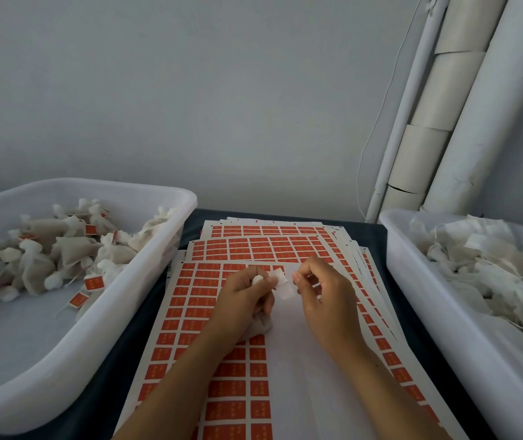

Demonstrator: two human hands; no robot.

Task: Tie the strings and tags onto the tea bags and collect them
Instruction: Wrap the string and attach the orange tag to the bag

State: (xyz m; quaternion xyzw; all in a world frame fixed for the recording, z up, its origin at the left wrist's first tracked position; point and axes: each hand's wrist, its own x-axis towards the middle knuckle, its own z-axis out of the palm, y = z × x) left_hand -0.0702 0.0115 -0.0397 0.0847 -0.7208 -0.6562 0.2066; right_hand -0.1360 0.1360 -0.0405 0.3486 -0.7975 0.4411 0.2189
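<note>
Person's left hand (243, 296) grips a tea bag (261, 322) over sheets of orange tag stickers (190, 312); right hand (320, 296) pinches a white tag (281, 282) just beside it. Finished bags fill the left bin (145, 281), untagged ones the right bin (412, 281).

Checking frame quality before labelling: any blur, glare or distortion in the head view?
Head view: soft, even light, no glare; wide-angle bending curves the left bin's rim and the pipes; left hand and right hand slightly soft, print on the tag sheets unreadable.
</note>
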